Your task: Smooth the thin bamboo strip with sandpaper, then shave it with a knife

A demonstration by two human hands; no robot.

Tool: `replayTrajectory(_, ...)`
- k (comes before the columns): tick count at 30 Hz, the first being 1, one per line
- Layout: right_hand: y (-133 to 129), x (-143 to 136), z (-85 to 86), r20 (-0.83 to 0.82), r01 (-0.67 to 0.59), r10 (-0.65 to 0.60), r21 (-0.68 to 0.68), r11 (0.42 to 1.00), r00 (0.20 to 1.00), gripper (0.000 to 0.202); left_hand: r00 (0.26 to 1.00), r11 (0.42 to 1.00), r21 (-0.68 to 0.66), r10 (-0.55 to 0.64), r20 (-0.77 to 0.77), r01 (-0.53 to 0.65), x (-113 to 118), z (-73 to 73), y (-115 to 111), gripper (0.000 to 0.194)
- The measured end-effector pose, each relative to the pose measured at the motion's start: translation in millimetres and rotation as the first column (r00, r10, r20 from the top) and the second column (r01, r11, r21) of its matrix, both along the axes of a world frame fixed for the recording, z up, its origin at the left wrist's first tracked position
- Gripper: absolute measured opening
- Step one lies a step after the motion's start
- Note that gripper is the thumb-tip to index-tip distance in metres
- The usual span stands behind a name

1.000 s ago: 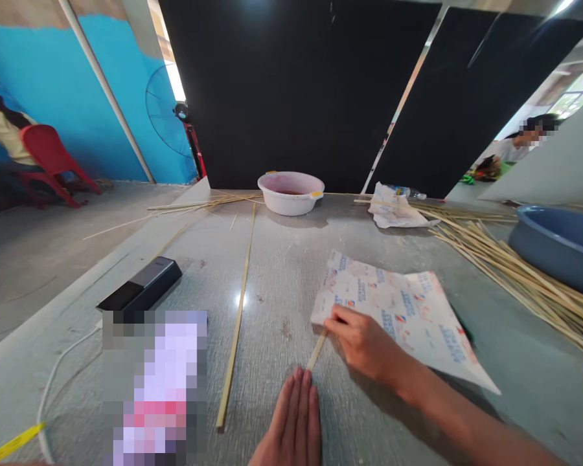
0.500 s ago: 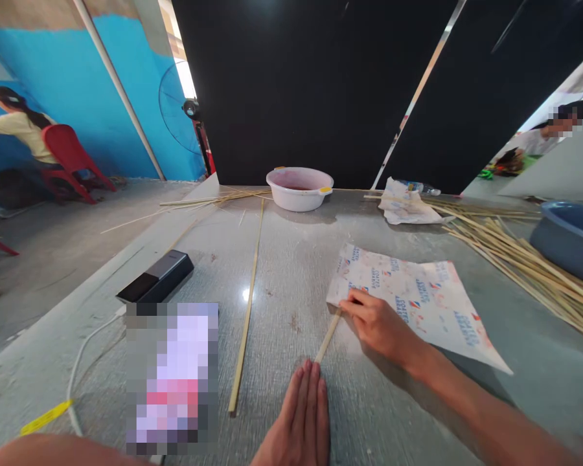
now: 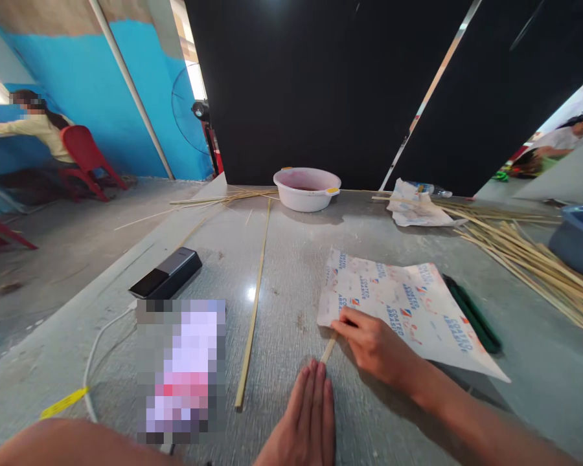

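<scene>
My left hand [image 3: 304, 414] lies flat at the front of the table, fingers straight and side by side, pressing down a thin bamboo strip [image 3: 329, 348]. A short piece of that strip shows between my two hands. My right hand [image 3: 374, 343] pinches the near left corner of a sandpaper sheet [image 3: 403, 298], its printed back facing up, where the strip meets it. Whether the paper wraps around the strip is hidden by my fingers. Left of my hands, another bamboo strip [image 3: 253, 310] lies lengthwise on the table.
A white basin [image 3: 307, 199] stands at the back, a blue tub [image 3: 578, 249] at far right beside many bamboo strips [image 3: 529, 259]. A dark green object [image 3: 473, 314] sits behind the sandpaper. At left are a black power bank [image 3: 168, 272], cable [image 3: 91, 369] and blurred phone [image 3: 189, 362].
My right hand has slid the sandpaper nearer to my left hand, so less of the strip shows between them. The dark green object has come into sight. The whole view has shifted slightly.
</scene>
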State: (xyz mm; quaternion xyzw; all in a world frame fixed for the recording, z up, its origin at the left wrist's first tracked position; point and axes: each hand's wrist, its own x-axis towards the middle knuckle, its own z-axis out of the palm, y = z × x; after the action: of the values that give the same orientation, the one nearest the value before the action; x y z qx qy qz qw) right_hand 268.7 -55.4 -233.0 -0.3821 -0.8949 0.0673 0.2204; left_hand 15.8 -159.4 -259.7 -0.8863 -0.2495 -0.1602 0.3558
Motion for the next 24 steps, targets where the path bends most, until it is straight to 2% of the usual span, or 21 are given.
replayTrajectory(5,0,1,3.0,-0.025,0.082,-0.082,0.032,0.996,0.996,0.033,1.000,1.000,0.005,0.008,-0.024,-0.008,-1,-1.4,0,0.043)
replayTrajectory(10,-8,-7,3.3,0.011,-0.046,0.047,-0.029,0.999,0.999,0.035,0.999,1.000,0.007,0.019,-0.026,-0.019,0,-1.6,-1,0.042)
replayTrajectory(15,2,2,5.1,-0.065,0.083,-0.082,0.016,0.996,0.995,0.030,1.000,1.000,0.002,0.005,-0.006,-0.005,1,-0.2,0,0.043)
replayTrajectory(20,-6,-6,4.2,-0.018,-0.037,0.036,-0.045,0.998,0.999,0.031,1.000,1.000,-0.008,0.009,0.013,-0.009,1,-0.3,0,0.042)
replayTrajectory(24,0,-1,4.2,-0.072,0.075,-0.074,0.004,0.997,0.995,0.033,1.000,1.000,-0.008,0.010,-0.012,-0.010,0,-2.7,0,0.044)
